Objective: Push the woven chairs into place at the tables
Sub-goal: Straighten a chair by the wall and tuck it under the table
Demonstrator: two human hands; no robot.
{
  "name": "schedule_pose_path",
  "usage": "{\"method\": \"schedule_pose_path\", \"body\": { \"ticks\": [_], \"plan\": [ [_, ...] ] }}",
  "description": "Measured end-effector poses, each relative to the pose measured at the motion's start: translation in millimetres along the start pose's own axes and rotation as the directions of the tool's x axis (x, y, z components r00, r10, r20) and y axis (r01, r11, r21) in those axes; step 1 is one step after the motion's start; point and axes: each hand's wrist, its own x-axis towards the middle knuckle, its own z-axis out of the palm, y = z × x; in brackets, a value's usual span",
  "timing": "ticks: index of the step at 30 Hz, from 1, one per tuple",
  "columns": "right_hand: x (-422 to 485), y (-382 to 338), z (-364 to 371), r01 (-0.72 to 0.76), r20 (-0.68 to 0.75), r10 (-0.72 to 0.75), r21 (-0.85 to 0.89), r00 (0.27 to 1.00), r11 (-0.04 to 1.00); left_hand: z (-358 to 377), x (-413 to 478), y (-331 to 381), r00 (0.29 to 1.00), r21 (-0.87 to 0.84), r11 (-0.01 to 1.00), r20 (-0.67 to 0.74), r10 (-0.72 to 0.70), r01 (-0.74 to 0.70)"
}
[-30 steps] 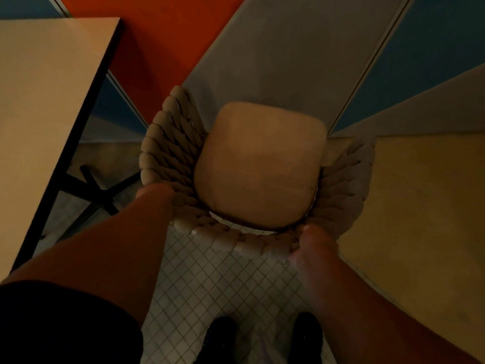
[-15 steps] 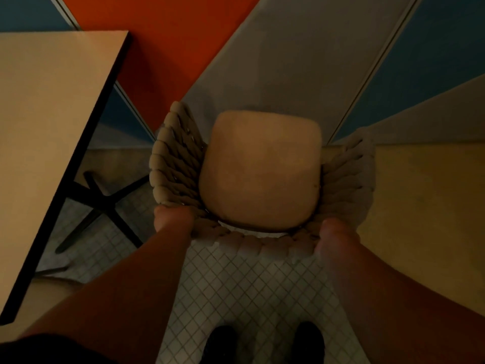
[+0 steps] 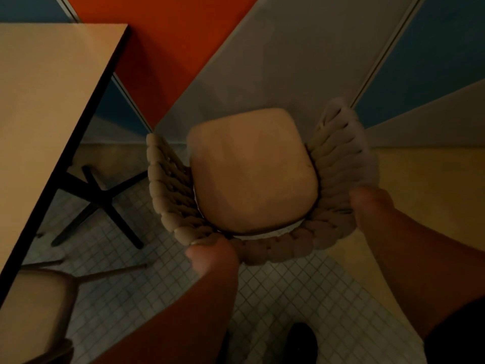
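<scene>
A woven chair [image 3: 168,195] with thick rope weave and a tan seat cushion [image 3: 252,172] stands below me, seen from above, its seat facing the wall. My left hand [image 3: 210,256] grips the rear-left part of its curved backrest rim. My right hand [image 3: 372,206] grips the rim at the right side. A light wooden table [image 3: 49,111] with a dark edge stands to the left, apart from the chair, on a black cross base [image 3: 99,200].
A second chair [image 3: 34,308] with thin legs is tucked under the table at lower left. A wall with orange, grey and blue panels [image 3: 275,64] rises just beyond the chair. The floor is small white tiles [image 3: 283,298]; my dark shoe [image 3: 301,342] stands behind the chair.
The chair has turned and shifted right in view, with its left side swinging toward me. The table and its base show more, and the second chair has come into sight at lower left.
</scene>
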Motion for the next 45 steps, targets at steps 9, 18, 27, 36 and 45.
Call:
{"method": "schedule_pose_path", "body": {
  "ticks": [9, 18, 27, 36, 45],
  "plan": [
    [5, -19, -9, 0.014, -0.045, -0.023, -0.201, 0.999, 0.979, 11, -10, -14, 0.994, -0.039, 0.999, 0.106, 0.040, -0.036],
    [-60, 4, -21, 0.401, 0.072, -0.435, -0.544, 0.897, 0.737, -60, 33, 37, 0.823, 0.129, 0.829, 0.273, 0.498, -0.545],
    [-193, 90, 61, 0.650, 0.623, -0.291, -0.760, 0.726, -0.004, -62, 147, 173, 0.308, 0.337, -0.774, 0.932, 0.193, -0.536],
    [-184, 91, 65, 0.691, 0.682, -0.364, -0.711, 0.635, -0.127, -48, 168, 174, -0.075, -0.045, -0.862, 0.997, -0.008, -0.505],
    [-156, 74, 40, 0.743, 0.764, -0.353, -0.630, 0.540, -0.226, -55, 143, 145, 0.164, 0.162, -0.786, 0.983, 0.078, -0.596]
  ]
}}
